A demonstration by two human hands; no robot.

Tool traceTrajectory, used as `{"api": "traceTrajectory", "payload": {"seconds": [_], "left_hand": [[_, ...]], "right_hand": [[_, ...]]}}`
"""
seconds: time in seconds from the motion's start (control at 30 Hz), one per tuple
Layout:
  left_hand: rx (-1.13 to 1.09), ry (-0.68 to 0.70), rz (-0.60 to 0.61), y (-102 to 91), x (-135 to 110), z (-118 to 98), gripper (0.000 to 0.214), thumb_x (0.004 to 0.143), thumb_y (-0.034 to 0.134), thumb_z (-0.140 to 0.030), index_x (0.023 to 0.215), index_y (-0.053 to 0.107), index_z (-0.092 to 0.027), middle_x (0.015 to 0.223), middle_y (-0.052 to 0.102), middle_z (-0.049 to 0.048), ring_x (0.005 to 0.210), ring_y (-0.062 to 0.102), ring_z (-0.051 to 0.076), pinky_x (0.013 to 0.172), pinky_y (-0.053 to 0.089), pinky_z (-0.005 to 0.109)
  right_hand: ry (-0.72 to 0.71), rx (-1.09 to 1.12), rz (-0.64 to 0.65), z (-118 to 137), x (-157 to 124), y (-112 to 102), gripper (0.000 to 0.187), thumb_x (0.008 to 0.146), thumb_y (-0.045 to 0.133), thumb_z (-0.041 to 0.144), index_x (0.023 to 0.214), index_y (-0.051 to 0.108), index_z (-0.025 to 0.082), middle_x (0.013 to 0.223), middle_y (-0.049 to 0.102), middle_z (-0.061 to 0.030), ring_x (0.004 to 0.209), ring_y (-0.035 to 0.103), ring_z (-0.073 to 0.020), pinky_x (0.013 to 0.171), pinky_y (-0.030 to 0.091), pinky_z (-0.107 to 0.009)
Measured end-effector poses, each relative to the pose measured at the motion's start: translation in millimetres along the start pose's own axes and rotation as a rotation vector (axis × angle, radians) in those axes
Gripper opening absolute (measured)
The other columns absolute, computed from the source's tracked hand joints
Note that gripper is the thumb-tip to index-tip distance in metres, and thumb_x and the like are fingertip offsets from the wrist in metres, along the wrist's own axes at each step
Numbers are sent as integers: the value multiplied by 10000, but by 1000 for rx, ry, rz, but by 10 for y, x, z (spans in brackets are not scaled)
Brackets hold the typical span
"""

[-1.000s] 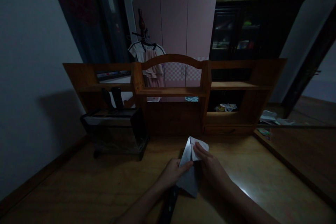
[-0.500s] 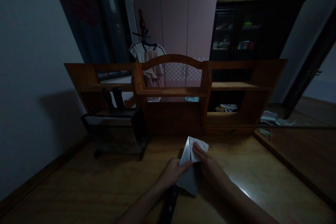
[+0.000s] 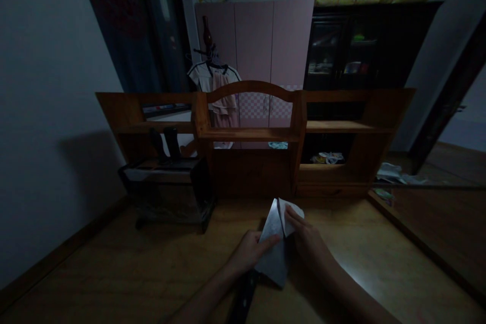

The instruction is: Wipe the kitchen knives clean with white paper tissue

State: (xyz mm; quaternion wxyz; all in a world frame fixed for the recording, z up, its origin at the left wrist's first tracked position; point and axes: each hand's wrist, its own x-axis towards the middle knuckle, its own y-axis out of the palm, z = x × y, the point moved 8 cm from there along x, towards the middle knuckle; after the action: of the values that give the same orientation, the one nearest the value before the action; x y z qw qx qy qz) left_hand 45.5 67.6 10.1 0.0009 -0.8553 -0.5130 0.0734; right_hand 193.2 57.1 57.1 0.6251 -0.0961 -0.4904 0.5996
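A folded sheet of white paper [image 3: 274, 255] is held up off the wooden desk [image 3: 152, 273], pointed end toward the shelf. My left hand [image 3: 248, 251] pinches its left edge with fingers closed. My right hand [image 3: 309, 238] grips the upper right flap, fingers pressed on the paper near its top corner. A dark flat object [image 3: 243, 296] lies on the desk under my left wrist; I cannot make out what it is.
A wooden desk shelf unit [image 3: 250, 134] stands along the back of the desk. A dark wire rack [image 3: 167, 187] sits at the left of it. Pink wardrobe [image 3: 266, 45] and dark cabinet [image 3: 364, 45] stand behind. Papers [image 3: 395, 174] lie at the right.
My right hand's fingers have slid slightly right and down on the upper flap. The paper and left hand have hardly moved.
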Motion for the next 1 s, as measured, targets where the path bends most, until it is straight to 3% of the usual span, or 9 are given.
{"api": "traceTrajectory", "payload": {"seconds": [0.17, 0.33, 0.6, 1.0], "left_hand": [[-8, -19, -10, -12, -3, 12, 595, 671, 611, -671, 739, 642, -81, 632, 563, 26, 544, 501, 125, 511, 347, 212], [-35, 2, -11, -6, -4, 5, 550, 706, 607, -636, 705, 635, -87, 610, 554, 22, 516, 494, 114, 486, 332, 205], [-97, -54, -47, -42, -9, 53, 573, 682, 626, -646, 771, 663, -80, 663, 616, 56, 533, 535, 138, 501, 366, 224], [-25, 34, 15, 13, 2, 19, 540, 740, 590, -610, 771, 664, -76, 679, 611, 49, 585, 550, 145, 534, 364, 213]], "right_hand": [[-18, 1, -92, -138, 7, -122, 650, 736, 395, 6, 1333, 492, 246, 1389, 451, -49, 1164, 544, -275, 955, 476, -428], [-13, -16, -117, -206, -12, -171, 583, 766, 380, 30, 1307, 519, 197, 1349, 505, -93, 1105, 592, -268, 934, 495, -413], [-60, 6, -146, -52, -47, -174, 649, 757, 388, 31, 1376, 428, 223, 1461, 356, -47, 1267, 442, -263, 1031, 402, -452], [35, -35, -109, -242, -18, -75, 532, 744, 365, 44, 1230, 578, 80, 1299, 538, -176, 1168, 543, -286, 983, 445, -432]]}}
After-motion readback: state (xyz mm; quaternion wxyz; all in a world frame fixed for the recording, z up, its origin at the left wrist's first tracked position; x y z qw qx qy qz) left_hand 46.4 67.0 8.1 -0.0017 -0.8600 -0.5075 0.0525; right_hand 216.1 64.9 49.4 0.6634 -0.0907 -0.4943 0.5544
